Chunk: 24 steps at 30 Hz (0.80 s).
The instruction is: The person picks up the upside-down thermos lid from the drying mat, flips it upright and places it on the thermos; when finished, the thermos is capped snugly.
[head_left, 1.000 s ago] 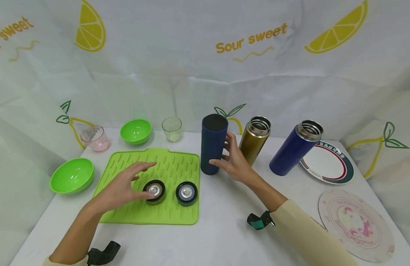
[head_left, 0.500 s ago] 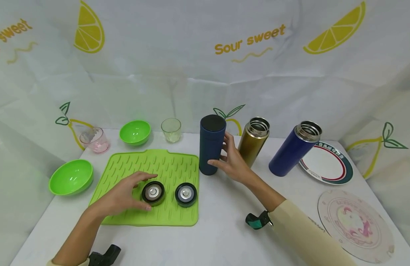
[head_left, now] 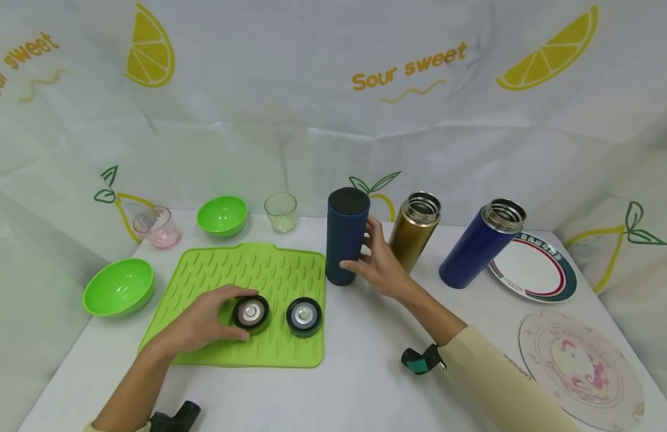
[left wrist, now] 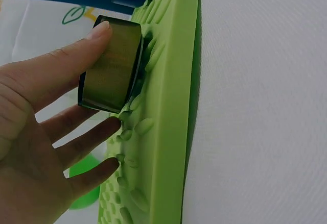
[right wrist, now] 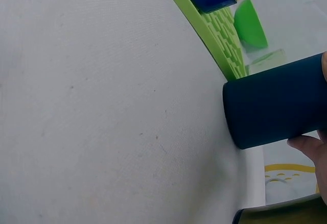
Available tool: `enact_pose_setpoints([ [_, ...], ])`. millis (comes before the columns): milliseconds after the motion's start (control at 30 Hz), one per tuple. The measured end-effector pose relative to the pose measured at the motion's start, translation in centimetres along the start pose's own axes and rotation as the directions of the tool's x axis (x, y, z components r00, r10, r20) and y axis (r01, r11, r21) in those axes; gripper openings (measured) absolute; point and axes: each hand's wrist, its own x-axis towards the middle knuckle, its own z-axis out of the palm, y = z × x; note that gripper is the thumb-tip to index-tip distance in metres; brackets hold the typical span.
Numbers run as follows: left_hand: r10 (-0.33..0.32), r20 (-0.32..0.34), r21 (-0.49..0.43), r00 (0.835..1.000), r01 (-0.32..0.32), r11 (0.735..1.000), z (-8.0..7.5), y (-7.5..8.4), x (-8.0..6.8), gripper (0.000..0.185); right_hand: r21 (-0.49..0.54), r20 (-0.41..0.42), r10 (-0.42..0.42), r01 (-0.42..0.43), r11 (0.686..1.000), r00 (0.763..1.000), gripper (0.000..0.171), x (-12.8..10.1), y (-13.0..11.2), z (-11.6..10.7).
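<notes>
A gold lid (head_left: 251, 313) lies on the green ridged mat (head_left: 241, 270), with a dark lid (head_left: 304, 315) just to its right. My left hand (head_left: 211, 317) curls round the gold lid from the left, thumb on the far side and a finger on the near side. The left wrist view shows the thumb pressed on the gold lid's (left wrist: 110, 66) side wall. My right hand (head_left: 375, 261) grips the upright, capped dark blue flask (head_left: 346, 234) from its right side. That flask (right wrist: 276, 106) stands on the white table just off the mat's corner.
An open gold flask (head_left: 414, 231) and an open blue flask (head_left: 476, 249) stand right of my right hand. Two green bowls (head_left: 118, 285) (head_left: 222, 214), a pink cup (head_left: 156, 227) and a clear glass (head_left: 280, 210) ring the mat. Two plates (head_left: 533, 267) (head_left: 576, 360) lie at the right.
My left hand has come down from above the mat and closed round the gold lid. The right hand has stayed on the dark blue flask.
</notes>
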Motion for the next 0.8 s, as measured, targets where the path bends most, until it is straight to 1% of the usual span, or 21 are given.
enact_pose_setpoints([
  [233, -0.023, -0.021, 0.002, 1.000, 0.023, 1.000, 0.14, 0.06, 0.11, 0.071, -0.003, 0.001, -0.013, 0.013, 1.000, 1.000, 0.103, -0.04, 0.00, -0.04],
  [467, -0.045, -0.013, -0.004, 0.999, 0.045, 0.999, 0.16, 0.22, 0.18, 0.070, 0.001, 0.000, -0.025, 0.025, 1.000, 1.000, 0.103, -0.04, 0.16, 0.04],
  [667, -0.035, -0.005, 0.008, 0.999, 0.035, 0.999, 0.20, 0.27, 0.27, 0.070, -0.007, -0.021, -0.024, 0.023, 1.000, 0.999, 0.100, -0.37, -0.02, 0.18],
  [800, -0.034, 0.002, 0.000, 0.999, 0.034, 0.999, 0.08, 0.46, 0.27, 0.069, 0.000, -0.033, -0.013, 0.013, 1.000, 0.999, 0.100, -0.51, -0.20, 0.34],
])
